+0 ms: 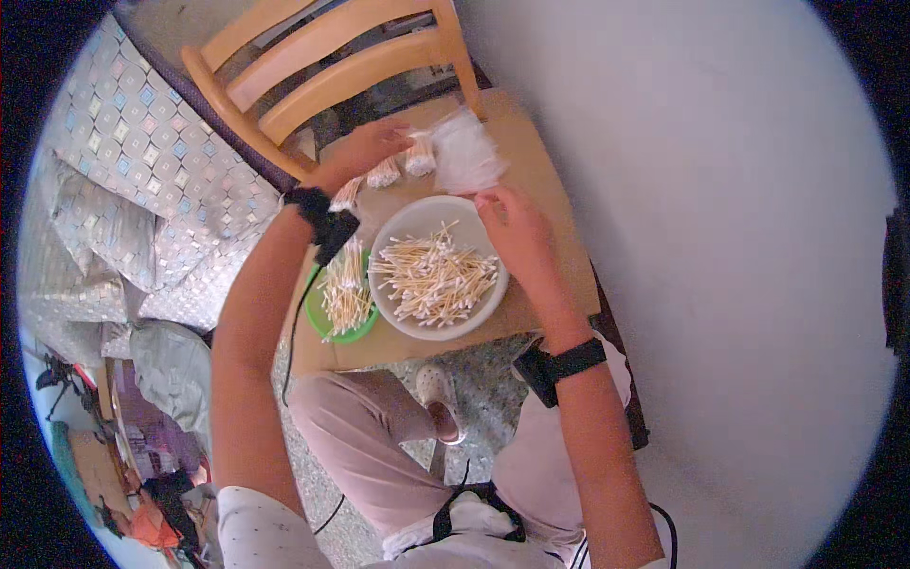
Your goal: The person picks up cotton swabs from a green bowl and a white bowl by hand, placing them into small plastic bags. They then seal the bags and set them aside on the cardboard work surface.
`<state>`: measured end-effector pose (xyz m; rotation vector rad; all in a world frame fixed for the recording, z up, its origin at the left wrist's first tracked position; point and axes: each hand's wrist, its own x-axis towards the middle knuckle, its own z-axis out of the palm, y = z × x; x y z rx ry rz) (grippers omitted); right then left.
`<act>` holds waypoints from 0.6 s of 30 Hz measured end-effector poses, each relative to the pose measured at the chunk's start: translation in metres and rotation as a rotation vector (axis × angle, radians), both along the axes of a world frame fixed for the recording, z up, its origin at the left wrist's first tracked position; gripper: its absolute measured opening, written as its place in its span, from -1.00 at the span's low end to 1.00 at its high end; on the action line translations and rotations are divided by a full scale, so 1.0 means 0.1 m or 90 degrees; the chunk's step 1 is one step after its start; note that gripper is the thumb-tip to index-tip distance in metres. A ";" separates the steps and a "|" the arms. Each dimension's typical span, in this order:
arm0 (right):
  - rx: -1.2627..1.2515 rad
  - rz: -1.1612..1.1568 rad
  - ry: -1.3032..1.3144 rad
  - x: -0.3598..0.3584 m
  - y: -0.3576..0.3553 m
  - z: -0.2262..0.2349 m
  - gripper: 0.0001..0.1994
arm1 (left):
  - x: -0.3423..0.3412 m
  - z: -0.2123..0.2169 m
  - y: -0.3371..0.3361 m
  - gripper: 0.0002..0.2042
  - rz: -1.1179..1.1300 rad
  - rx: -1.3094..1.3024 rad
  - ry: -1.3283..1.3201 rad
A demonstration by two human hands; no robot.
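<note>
A: From the head view, what do the hands have?

B: The left hand [365, 152] reaches to the far side of the table [531, 171], fingers curled down over small bundles of cotton swabs [403, 163] lying there; whether its grip has closed on one I cannot tell. The right hand [517, 228] sits at the far rim of the white bowl [393, 237], fingers bent toward a crumpled clear plastic bag [466, 152]; its grip is hidden too.

A: And the loose swabs [434, 278]?

B: Heaped in that bowl at the table's middle, with more in a green dish [330, 327] just left of it.

A: How would they handle?

B: Very light, I'd judge: thin stiff wooden sticks with soft cotton tips, prone to scatter and roll. Best pinched mid-stick, several at once. The bag looks limp and slippery.

A: Surroundings?

B: A slatted wooden chair [322, 66] beyond, a patterned quilt [142, 142] left.
</note>
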<state>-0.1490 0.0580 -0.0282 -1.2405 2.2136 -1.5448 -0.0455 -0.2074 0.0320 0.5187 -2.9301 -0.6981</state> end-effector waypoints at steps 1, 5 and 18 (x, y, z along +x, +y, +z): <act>-0.007 0.015 -0.006 0.06 -0.03 0.04 -0.76 | 0.18 0.04 -0.10 -0.57 -0.019 -0.013 0.086; 0.038 0.016 0.047 -0.05 0.05 0.00 -0.76 | 0.42 0.27 0.40 -0.58 0.042 0.071 -0.100; 0.063 -0.052 0.122 -0.15 -0.11 -0.27 -0.49 | 1.10 0.12 0.72 -0.69 -0.018 -0.055 -0.062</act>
